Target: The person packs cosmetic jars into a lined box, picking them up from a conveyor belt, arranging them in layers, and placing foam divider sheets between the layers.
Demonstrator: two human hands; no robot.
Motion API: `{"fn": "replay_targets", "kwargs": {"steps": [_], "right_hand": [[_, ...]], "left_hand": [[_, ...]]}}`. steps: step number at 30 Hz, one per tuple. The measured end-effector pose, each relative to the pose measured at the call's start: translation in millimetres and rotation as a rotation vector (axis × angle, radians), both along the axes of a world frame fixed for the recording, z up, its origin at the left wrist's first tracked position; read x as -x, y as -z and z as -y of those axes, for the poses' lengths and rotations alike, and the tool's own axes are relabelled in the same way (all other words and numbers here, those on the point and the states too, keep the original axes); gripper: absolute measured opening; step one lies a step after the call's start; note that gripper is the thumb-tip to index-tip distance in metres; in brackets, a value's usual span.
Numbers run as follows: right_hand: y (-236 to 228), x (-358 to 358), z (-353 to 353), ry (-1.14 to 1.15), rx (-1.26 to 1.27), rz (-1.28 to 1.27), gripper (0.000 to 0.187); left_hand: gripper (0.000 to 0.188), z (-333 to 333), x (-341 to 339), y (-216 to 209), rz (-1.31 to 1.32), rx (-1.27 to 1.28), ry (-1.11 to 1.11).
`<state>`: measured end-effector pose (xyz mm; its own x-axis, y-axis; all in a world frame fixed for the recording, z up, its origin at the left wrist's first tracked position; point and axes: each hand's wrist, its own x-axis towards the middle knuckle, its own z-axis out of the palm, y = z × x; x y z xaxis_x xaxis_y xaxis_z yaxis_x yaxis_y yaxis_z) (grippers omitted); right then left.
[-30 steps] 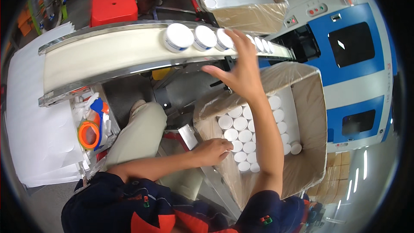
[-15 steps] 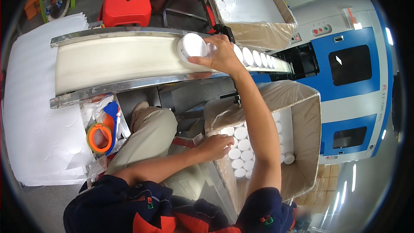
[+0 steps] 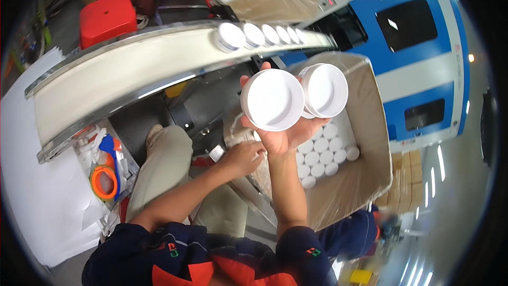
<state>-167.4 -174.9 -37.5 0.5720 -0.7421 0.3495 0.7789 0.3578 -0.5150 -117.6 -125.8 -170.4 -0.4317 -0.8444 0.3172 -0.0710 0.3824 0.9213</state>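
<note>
My right hand is raised palm up above the lined carton, its fingers wrapped round two white plastic jars. The nearer jar and the other jar sit side by side, their hollow round ends facing me. My left hand rests by the carton's near-left edge with curled fingers; whatever they hold, if anything, is hidden. Inside the carton, rows of white jars stand packed together. More jars are lined up on the pale conveyor belt.
Metal rails edge the conveyor. A second carton with white jars stands beyond it. The blue and white machine is at the far right. At left are white sheets, an orange tape roll and a red stool.
My right hand has left the conveyor and come nearer, over the carton, now with two jars turned hollow end toward me. My left hand has shifted slightly left. The view has turned.
</note>
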Motion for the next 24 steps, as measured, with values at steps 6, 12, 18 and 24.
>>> {"fn": "replay_targets", "kwargs": {"steps": [6, 12, 18, 24], "right_hand": [[8, 64, -25, 0.167, 0.074, -0.017, 0.096], [15, 227, -36, 1.347, 0.350, -0.932, 0.060], [34, 392, 2, 2.398, 0.627, -2.083, 0.077], [61, 471, 31, 2.388, 0.222, -2.476, 0.084]], "left_hand": [[0.017, 0, 16, 14, -0.033, 0.089, -0.022], [0.021, -5, 14, 10, 0.206, 0.164, -0.017], [0.024, -6, 26, 0, 0.411, 0.294, 0.084], [0.026, -4, 24, -4, 0.493, 0.251, 0.104]]}}
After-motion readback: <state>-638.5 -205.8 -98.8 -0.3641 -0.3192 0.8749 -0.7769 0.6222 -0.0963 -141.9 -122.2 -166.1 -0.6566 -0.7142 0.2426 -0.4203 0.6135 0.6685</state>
